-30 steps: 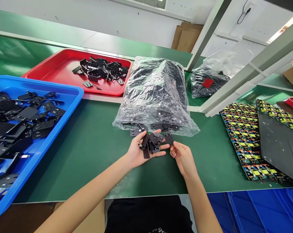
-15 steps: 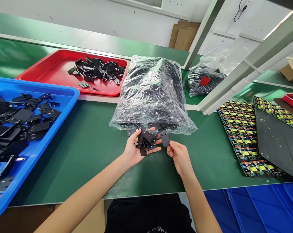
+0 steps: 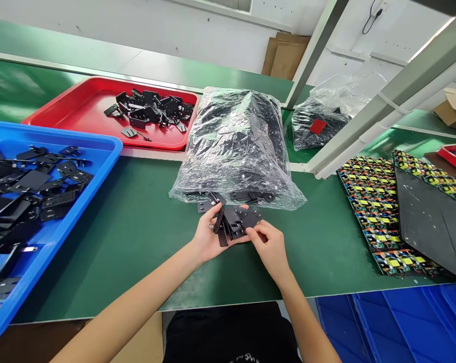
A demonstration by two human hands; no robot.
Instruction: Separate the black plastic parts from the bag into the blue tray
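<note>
My left hand (image 3: 206, 237) cups a loose bunch of flat black plastic parts (image 3: 230, 223) just above the green table (image 3: 137, 237). My right hand (image 3: 268, 245) pinches one black part (image 3: 250, 218) at the right edge of that bunch, touching the others. Directly behind both hands lies a clear plastic bag (image 3: 239, 146) full of the same black parts, with a few spilling from its open front edge.
A blue bin (image 3: 110, 151) with several black parts sits at the left. Behind it is a red tray (image 3: 80, 108) holding more. A second plastic bag (image 3: 320, 126) lies beyond a white frame post. Trays of circuit boards (image 3: 375, 201) stand right. Blue crates (image 3: 394, 327) sit below the table edge.
My right hand has moved left with its single black part, bringing it against the bunch in my left hand. The view has shifted slightly.
</note>
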